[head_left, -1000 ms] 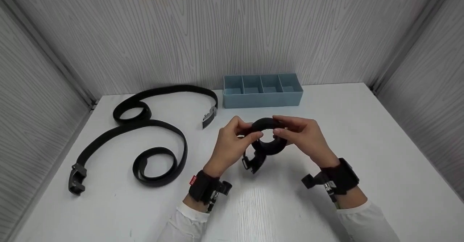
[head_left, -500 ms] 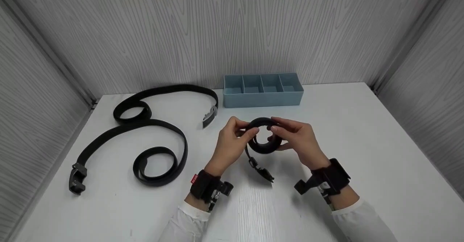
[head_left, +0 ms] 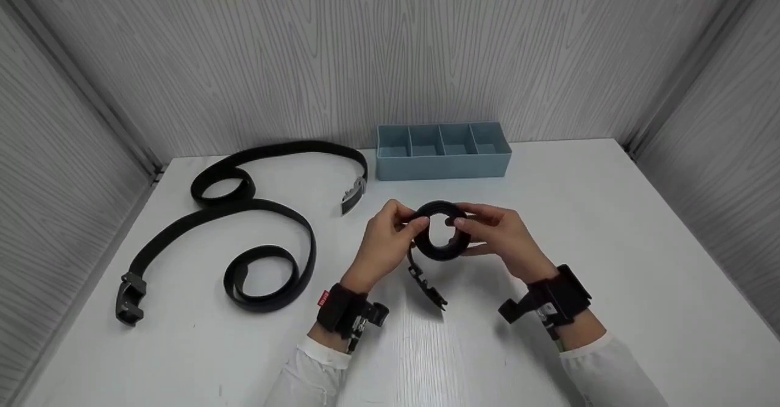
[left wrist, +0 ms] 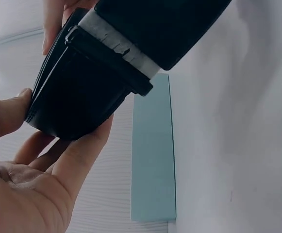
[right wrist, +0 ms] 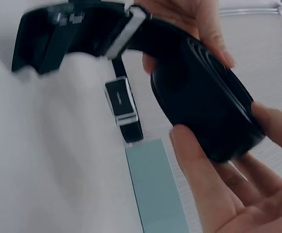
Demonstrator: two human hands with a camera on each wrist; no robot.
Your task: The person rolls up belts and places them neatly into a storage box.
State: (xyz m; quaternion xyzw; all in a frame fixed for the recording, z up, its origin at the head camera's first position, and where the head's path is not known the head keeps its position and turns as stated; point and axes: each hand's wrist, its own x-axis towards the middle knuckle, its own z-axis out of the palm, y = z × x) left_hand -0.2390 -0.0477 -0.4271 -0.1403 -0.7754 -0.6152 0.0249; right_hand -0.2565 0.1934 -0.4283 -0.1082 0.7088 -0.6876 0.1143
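Note:
A black belt rolled into a ring (head_left: 441,253) is held above the table between both hands, its loose buckle end (head_left: 428,286) hanging below. On the left side, the thumb and fingers of my left hand (head_left: 384,245) pinch the coil. My right hand (head_left: 503,236) grips the opposite side, thumb at the inner edge and fingers behind. In the left wrist view, the coil (left wrist: 77,97) shows edge-on with the dark buckle (left wrist: 165,24) large in front. The right wrist view shows the layered coil (right wrist: 199,102) above the right fingers, and the blurred buckle (right wrist: 73,34).
Two more black belts lie partly coiled on the white table (head_left: 609,242) at the left: one with a silver buckle (head_left: 353,196) at the back, another (head_left: 262,303) nearer. A blue four-compartment box (head_left: 443,168) stands by the back wall.
The ring and right hand have shifted a little left, and the coil looks slightly tighter. The buckle end has swung out and now hangs lower beneath the coil.

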